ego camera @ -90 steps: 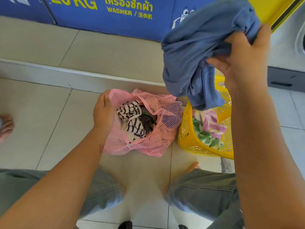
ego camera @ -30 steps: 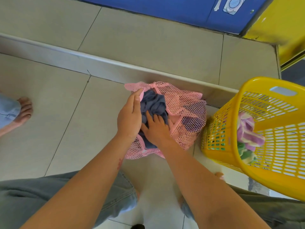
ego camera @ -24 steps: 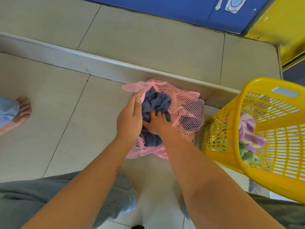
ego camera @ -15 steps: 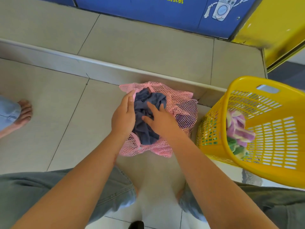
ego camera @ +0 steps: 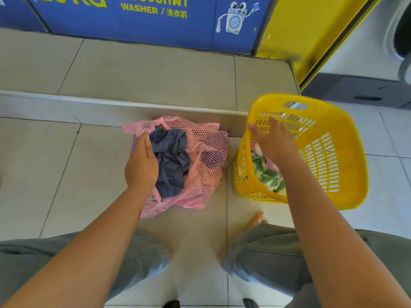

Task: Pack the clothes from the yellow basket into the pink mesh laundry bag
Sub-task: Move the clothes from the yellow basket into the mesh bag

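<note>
Pink mesh laundry bag (ego camera: pixel 206 156) sits on the beige tiled floor (ego camera: pixel 55 163), left of centre, in front of a low step (ego camera: pixel 89 105). My left hand (ego camera: pixel 141 162) grips its left rim, and the mouth gapes open. A crumpled blue-grey garment (ego camera: pixel 171 156) fills the opening. Just to the right stands a yellow slotted plastic basket (ego camera: pixel 333 174) with green, pink and white clothes (ego camera: pixel 264 172) inside. My right hand (ego camera: pixel 272 140) hovers over them, fingers spread, holding nothing.
</note>
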`<state>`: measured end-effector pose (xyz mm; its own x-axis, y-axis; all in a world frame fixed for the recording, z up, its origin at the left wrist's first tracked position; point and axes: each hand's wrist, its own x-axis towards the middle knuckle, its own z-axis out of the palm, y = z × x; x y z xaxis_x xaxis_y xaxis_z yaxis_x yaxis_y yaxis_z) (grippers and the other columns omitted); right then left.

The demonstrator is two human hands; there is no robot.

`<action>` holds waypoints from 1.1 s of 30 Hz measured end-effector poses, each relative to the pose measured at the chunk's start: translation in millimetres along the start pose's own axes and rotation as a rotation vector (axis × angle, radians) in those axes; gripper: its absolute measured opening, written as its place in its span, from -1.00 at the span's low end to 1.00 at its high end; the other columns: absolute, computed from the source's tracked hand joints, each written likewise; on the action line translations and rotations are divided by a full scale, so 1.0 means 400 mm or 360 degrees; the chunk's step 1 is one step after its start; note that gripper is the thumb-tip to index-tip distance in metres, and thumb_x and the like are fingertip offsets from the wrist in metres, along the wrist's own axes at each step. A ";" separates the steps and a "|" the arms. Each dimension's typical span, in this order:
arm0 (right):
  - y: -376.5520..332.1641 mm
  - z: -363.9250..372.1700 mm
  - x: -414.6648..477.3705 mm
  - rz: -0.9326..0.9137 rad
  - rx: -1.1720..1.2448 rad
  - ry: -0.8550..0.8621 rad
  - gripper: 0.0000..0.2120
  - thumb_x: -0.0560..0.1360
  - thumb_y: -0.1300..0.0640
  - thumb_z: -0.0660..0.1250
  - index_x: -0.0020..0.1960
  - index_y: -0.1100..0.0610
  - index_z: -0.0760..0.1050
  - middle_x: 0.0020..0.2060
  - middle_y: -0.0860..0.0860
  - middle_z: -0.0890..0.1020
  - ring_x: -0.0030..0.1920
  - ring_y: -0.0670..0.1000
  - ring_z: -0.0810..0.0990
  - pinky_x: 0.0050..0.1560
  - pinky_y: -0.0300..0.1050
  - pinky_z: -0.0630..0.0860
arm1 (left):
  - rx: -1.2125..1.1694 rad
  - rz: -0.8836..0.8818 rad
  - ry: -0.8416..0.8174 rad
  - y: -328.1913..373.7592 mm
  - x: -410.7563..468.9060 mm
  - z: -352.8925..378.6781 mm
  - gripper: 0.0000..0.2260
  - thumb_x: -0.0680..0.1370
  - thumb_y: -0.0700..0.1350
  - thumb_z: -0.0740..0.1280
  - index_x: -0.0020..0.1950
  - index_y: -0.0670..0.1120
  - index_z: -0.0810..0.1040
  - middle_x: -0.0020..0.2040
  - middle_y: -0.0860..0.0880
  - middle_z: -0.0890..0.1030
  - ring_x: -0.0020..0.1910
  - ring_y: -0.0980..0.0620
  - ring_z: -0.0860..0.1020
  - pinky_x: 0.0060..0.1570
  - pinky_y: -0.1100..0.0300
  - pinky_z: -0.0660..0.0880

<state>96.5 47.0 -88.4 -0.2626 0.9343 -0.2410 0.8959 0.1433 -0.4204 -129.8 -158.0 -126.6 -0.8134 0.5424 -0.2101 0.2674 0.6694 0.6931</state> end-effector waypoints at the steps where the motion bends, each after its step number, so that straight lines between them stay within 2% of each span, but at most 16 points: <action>1: 0.025 0.004 0.020 0.0043 0.0077 -0.0033 -0.30 0.55 -0.30 0.15 0.52 0.12 0.19 0.49 0.21 0.27 0.48 0.24 0.26 0.44 0.12 0.22 | 0.0020 -0.0001 0.0018 0.003 -0.001 0.008 -0.59 0.69 0.09 -0.09 0.50 0.11 0.26 0.41 -0.07 0.47 0.30 -0.24 0.47 0.16 -0.08 0.44; 4: 0.089 0.014 0.086 0.0195 0.0257 -0.0125 -0.40 0.60 -0.19 0.15 0.48 0.18 0.26 0.44 0.24 0.37 0.44 0.24 0.34 0.39 0.06 0.25 | 0.0041 0.0003 0.0058 0.009 0.008 0.034 -0.59 0.68 0.10 -0.09 0.50 0.11 0.25 0.43 -0.06 0.46 0.32 -0.24 0.46 0.19 -0.13 0.44; 8: 0.169 0.056 0.151 0.0387 -0.0072 -0.0440 -0.23 0.52 -0.17 0.33 0.53 0.22 0.13 0.46 0.27 0.31 0.44 0.27 0.32 0.42 0.11 0.27 | 0.0035 -0.0010 0.0096 0.017 0.017 0.067 -0.59 0.69 0.08 -0.07 0.51 0.09 0.28 0.45 -0.01 0.42 0.35 -0.21 0.45 0.19 -0.12 0.44; 10: 0.197 0.084 0.173 0.0419 -0.0117 -0.0568 -0.16 0.48 -0.15 0.40 0.54 0.24 0.10 0.49 0.25 0.25 0.48 0.23 0.26 0.44 0.06 0.23 | 0.0032 -0.0017 0.0115 0.022 0.021 0.087 -0.59 0.69 0.07 -0.06 0.51 0.07 0.28 0.44 -0.02 0.44 0.33 -0.21 0.46 0.15 -0.08 0.46; 13: 0.228 0.123 0.213 0.0463 -0.0084 -0.0611 0.07 0.26 -0.30 0.49 0.53 0.24 0.15 0.47 0.24 0.29 0.47 0.20 0.29 0.40 0.01 0.24 | 0.0036 -0.0024 0.0144 0.028 0.033 0.109 -0.60 0.69 0.04 -0.05 0.50 0.05 0.30 0.43 -0.01 0.45 0.33 -0.19 0.47 0.14 -0.04 0.44; 14: 0.231 0.135 0.225 0.0504 -0.0096 -0.0593 0.08 0.26 -0.32 0.49 0.53 0.25 0.14 0.46 0.25 0.29 0.46 0.22 0.29 0.41 0.04 0.26 | 0.0034 -0.0029 0.0146 0.028 0.038 0.114 -0.60 0.69 0.03 -0.04 0.51 0.05 0.30 0.44 -0.01 0.44 0.33 -0.18 0.46 0.14 -0.03 0.44; 16: 0.257 0.177 0.261 0.0616 -0.0084 -0.0557 0.07 0.29 -0.37 0.43 0.53 0.23 0.11 0.45 0.26 0.30 0.45 0.27 0.31 0.40 0.15 0.31 | 0.0030 -0.0043 0.0146 0.024 0.049 0.123 -0.60 0.69 0.04 -0.04 0.51 0.05 0.29 0.43 0.00 0.45 0.33 -0.17 0.46 0.15 -0.03 0.44; 20: 0.284 0.254 0.292 0.0822 0.0061 -0.0406 0.31 -0.02 -0.64 0.21 0.49 0.15 0.14 0.39 0.21 0.39 0.37 0.27 0.39 0.32 0.22 0.39 | 0.0014 -0.0064 0.0148 0.010 0.067 0.140 -0.60 0.69 0.05 -0.05 0.51 0.06 0.29 0.40 -0.01 0.49 0.28 -0.18 0.50 0.12 0.01 0.44; 22: 0.277 0.268 0.278 0.0864 0.0036 -0.0330 0.15 0.14 -0.60 0.21 0.47 0.14 0.15 0.38 0.21 0.39 0.37 0.29 0.38 0.33 0.25 0.35 | 0.0017 -0.0067 0.0150 0.007 0.075 0.147 -0.60 0.69 0.06 -0.05 0.50 0.07 0.29 0.39 -0.01 0.49 0.27 -0.17 0.50 0.11 0.04 0.42; 24: 0.276 0.271 0.269 0.0900 -0.0038 -0.0317 -0.10 0.34 -0.44 0.29 0.46 0.09 0.14 0.39 0.24 0.37 0.39 0.32 0.33 0.35 0.31 0.28 | 0.0014 -0.0074 0.0158 0.005 0.082 0.153 -0.61 0.69 0.05 -0.04 0.50 0.07 0.30 0.39 -0.01 0.50 0.27 -0.16 0.51 0.12 0.04 0.43; 26: 0.293 0.274 0.274 0.0876 -0.0080 -0.0292 -0.29 0.42 -0.25 0.34 0.42 0.05 0.20 0.35 0.26 0.41 0.36 0.35 0.36 0.30 0.31 0.28 | 0.0008 -0.0078 0.0163 0.003 0.085 0.158 -0.61 0.69 0.05 -0.04 0.50 0.07 0.31 0.39 -0.01 0.49 0.28 -0.16 0.50 0.14 0.03 0.44; 28: 0.308 0.269 0.283 0.0816 -0.0043 -0.0265 -0.46 0.46 -0.10 0.35 0.36 0.04 0.29 0.29 0.25 0.49 0.32 0.34 0.41 0.23 0.22 0.33 | -0.0010 -0.0064 0.0161 0.001 0.085 0.160 -0.61 0.69 0.05 -0.04 0.50 0.06 0.31 0.40 0.00 0.48 0.30 -0.15 0.49 0.16 0.02 0.44; 30: 0.303 0.252 0.280 0.0769 0.0041 -0.0234 -0.53 0.49 -0.04 0.35 0.34 0.04 0.33 0.25 0.24 0.52 0.29 0.32 0.46 0.17 0.14 0.39 | -0.0006 -0.0058 0.0154 0.003 0.082 0.158 -0.61 0.70 0.04 -0.04 0.50 0.06 0.31 0.41 0.00 0.47 0.30 -0.15 0.49 0.13 0.08 0.41; 33: 0.277 0.204 0.268 0.0685 0.0110 -0.0154 -0.53 0.52 -0.03 0.34 0.35 0.10 0.33 0.26 0.24 0.53 0.26 0.30 0.50 0.12 0.10 0.44 | -0.0001 -0.0060 0.0155 0.012 0.075 0.142 -0.62 0.70 0.02 -0.04 0.49 0.06 0.33 0.40 0.00 0.48 0.30 -0.15 0.48 0.08 0.11 0.38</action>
<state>138.5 136.2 -232.2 0.0941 0.8688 -0.4861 0.9058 -0.2773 -0.3202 -123.7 -109.7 -168.9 -0.8693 0.4648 -0.1683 0.2350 0.6881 0.6865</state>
